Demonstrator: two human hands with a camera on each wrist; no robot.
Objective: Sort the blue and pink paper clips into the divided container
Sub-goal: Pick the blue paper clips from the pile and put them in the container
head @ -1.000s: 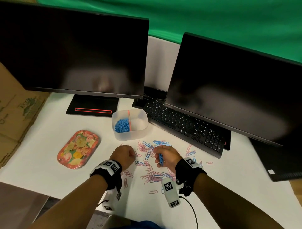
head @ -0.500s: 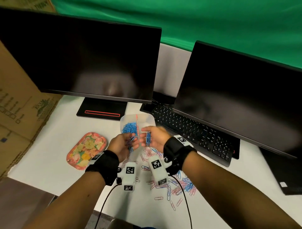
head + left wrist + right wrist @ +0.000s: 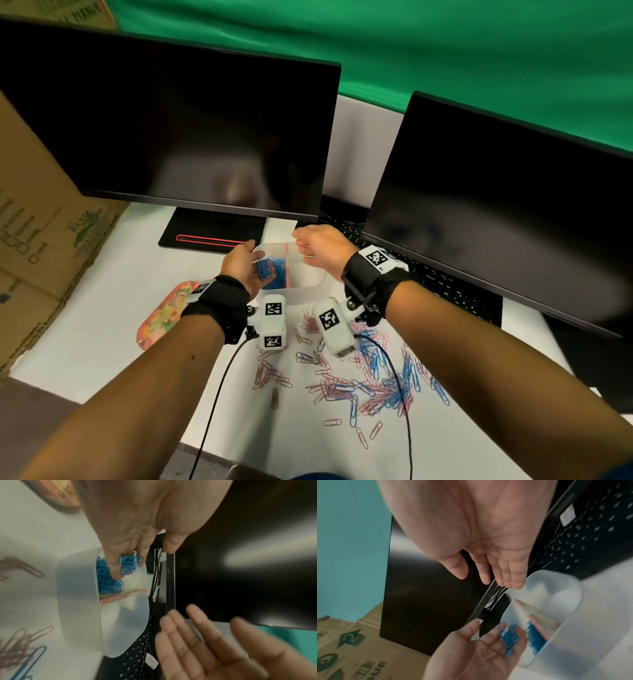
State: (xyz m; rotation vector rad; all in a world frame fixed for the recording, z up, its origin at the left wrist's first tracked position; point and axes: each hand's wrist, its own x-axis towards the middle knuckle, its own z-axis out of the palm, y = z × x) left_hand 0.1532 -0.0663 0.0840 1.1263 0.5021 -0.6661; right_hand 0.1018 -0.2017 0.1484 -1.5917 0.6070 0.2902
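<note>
Loose pink and blue paper clips (image 3: 370,387) litter the table (image 3: 113,322) beneath both forearms. Beyond them, the left hand (image 3: 245,270), palm up and fingers relaxed, carries a bunch of blue clips (image 3: 263,269) over the divided container (image 3: 303,294), above its blue-filled left compartment. The right hand (image 3: 320,245) hovers flat and empty above the far right rim.

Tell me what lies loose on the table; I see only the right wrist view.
Observer: Mixed pink and blue paper clips lie scattered on the table, nearer the person than the divided container.
Operator: Name what sits left of the container.
Observer: A floral tray, only partly in view.
Operator: Say what stands over the keyboard.
Observer: A second dark monitor, right of the one you see.
</note>
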